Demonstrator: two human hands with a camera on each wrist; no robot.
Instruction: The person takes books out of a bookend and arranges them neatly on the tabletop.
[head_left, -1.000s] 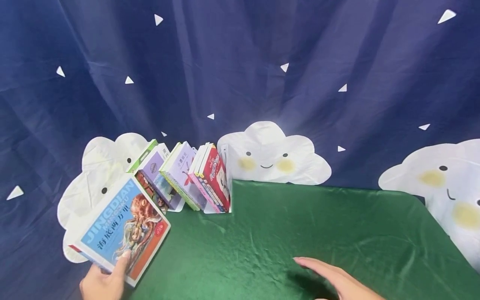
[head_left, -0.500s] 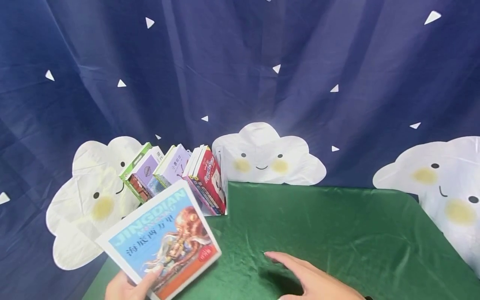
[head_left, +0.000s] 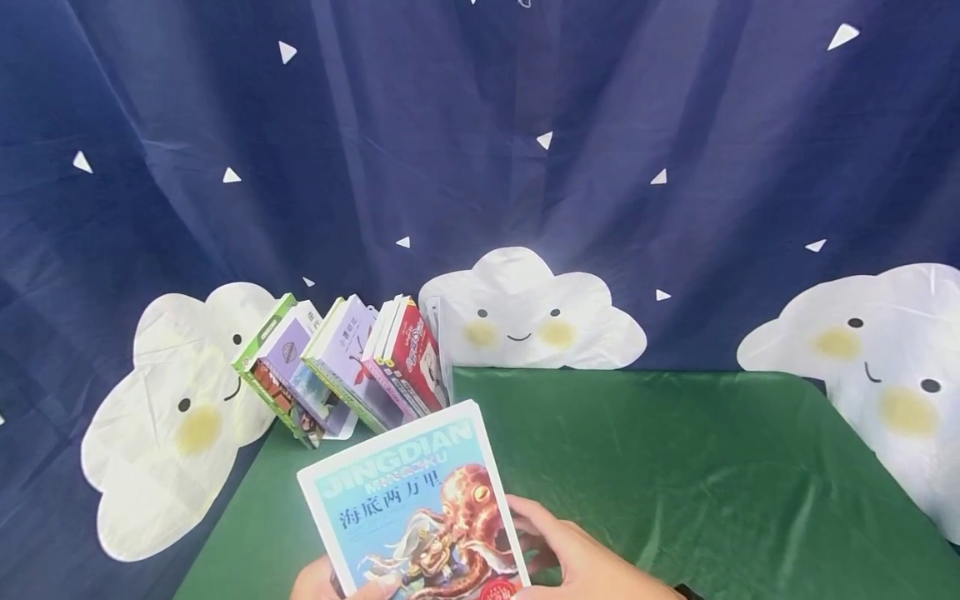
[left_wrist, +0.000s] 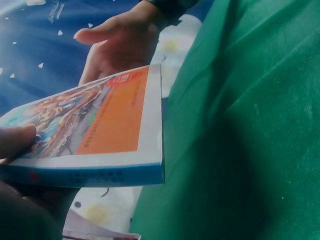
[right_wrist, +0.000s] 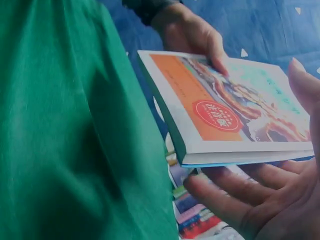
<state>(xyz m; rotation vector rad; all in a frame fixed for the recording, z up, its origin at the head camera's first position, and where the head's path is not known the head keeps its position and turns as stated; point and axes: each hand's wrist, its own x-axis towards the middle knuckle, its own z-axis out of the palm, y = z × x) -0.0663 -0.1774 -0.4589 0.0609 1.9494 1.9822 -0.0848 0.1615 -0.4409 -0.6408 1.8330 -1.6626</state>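
A book (head_left: 420, 508) with an octopus on its blue and orange cover is held up over the near part of the table, cover facing up. My left hand (head_left: 318, 581) grips it at the left edge, thumb on the cover and the other fingers beneath. At the opposite edge is my right hand (head_left: 588, 560). In the right wrist view its fingers (right_wrist: 235, 190) stretch under the book, while its thumb (right_wrist: 302, 82) stands raised off the cover. Whether those fingers touch the underside I cannot tell.
Several books lean in a row at the back left of the green table (head_left: 637, 467), among them a lilac book (head_left: 348, 342) and a red book (head_left: 420, 354). A white bookend (head_left: 444, 342) stands at the row's right end. Behind hangs a dark blue curtain (head_left: 480, 167).
My left hand has carried the book from the left, by the row, toward the near middle. The right hand has moved left to the book's right edge. The view has shifted slightly.
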